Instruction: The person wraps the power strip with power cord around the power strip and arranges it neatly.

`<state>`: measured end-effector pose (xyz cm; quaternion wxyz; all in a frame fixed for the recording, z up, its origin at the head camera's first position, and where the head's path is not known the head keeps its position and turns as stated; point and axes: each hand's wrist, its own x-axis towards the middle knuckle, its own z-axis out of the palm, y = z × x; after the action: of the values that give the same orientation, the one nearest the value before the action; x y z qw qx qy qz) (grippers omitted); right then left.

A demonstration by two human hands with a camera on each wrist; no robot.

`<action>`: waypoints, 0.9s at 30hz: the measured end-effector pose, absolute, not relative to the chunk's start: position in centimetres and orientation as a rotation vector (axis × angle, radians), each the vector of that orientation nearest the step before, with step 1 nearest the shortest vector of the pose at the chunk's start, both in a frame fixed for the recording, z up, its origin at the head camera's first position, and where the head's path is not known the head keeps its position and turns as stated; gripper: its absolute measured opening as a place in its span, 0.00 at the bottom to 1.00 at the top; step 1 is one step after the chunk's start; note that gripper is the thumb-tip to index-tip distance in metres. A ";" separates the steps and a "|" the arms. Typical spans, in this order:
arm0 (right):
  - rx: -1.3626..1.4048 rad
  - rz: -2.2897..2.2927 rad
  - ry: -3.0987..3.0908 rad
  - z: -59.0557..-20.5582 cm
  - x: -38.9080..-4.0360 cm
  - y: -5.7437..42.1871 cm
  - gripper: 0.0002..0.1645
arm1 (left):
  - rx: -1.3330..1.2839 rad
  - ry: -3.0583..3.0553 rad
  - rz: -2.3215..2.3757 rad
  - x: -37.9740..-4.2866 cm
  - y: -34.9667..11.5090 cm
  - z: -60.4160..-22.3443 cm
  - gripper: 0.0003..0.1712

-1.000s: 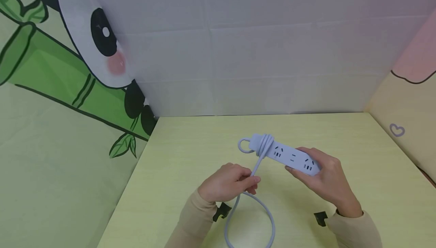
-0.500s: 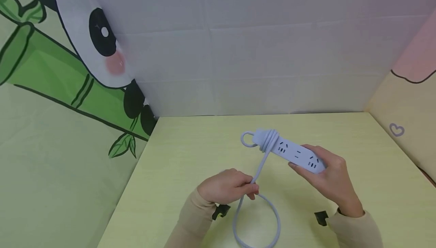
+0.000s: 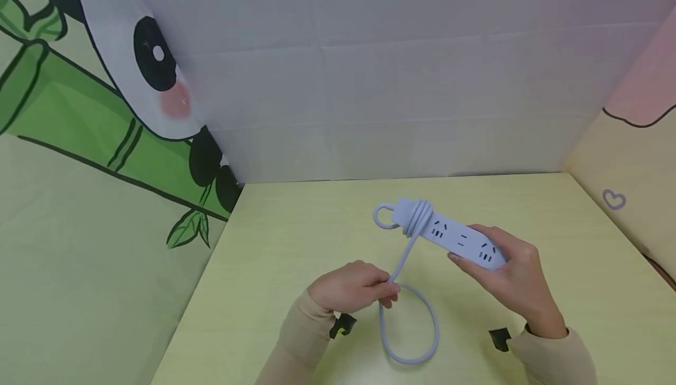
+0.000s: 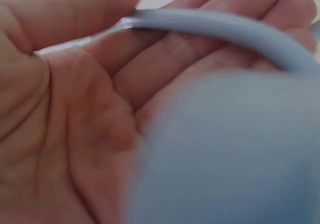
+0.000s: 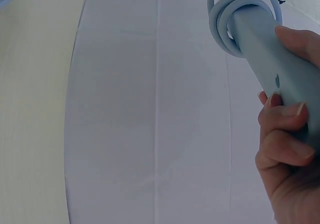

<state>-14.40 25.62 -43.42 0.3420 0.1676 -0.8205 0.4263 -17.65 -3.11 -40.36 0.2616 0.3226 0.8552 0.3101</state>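
A white power strip (image 3: 455, 239) is held up at a tilt over the table by my right hand (image 3: 514, 276), thumb on one side and fingers on the other. Several turns of its cord (image 3: 419, 218) wrap the far end, where a small loop also sticks out. My left hand (image 3: 354, 286) pinches the cord's free length between thumb and fingers, below and left of the strip. From there a larger cord loop (image 3: 435, 329) hangs down. In the left wrist view the cord (image 4: 215, 25) crosses the fingers, and a blurred pale-blue shape (image 4: 235, 149) covers the lower right.
The pale yellow table (image 3: 296, 226) extends under both hands. Behind it stands a whitish cloth wall (image 3: 369, 91). A green printed panel (image 3: 95, 244) lies to the left and a cream one (image 3: 628, 162) to the right. Black patches (image 3: 499, 339) show by both cuffs.
The strip has shifted slightly up and right with my right hand. The hanging cord loop has become smaller and moved up and right. Both hands keep their holds.
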 end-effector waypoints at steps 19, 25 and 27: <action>0.416 1.155 -2.087 -42.5 -14.1 24.9 0.35 | 0.882 2.282 0.860 -18.6 -3.5 -41.1 0.15; 0.404 1.206 -2.092 -42.4 -14.0 24.3 0.35 | 0.892 2.282 0.844 -18.9 -3.0 -41.6 0.14; 0.408 1.209 -2.093 -42.3 -13.9 24.0 0.35 | 0.906 2.287 0.826 -19.0 -2.6 -41.9 0.14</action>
<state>-13.90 24.04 -42.27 0.3382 0.1565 -0.8036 0.4641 -18.98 -2.57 -41.87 0.2699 0.3363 0.8486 0.3066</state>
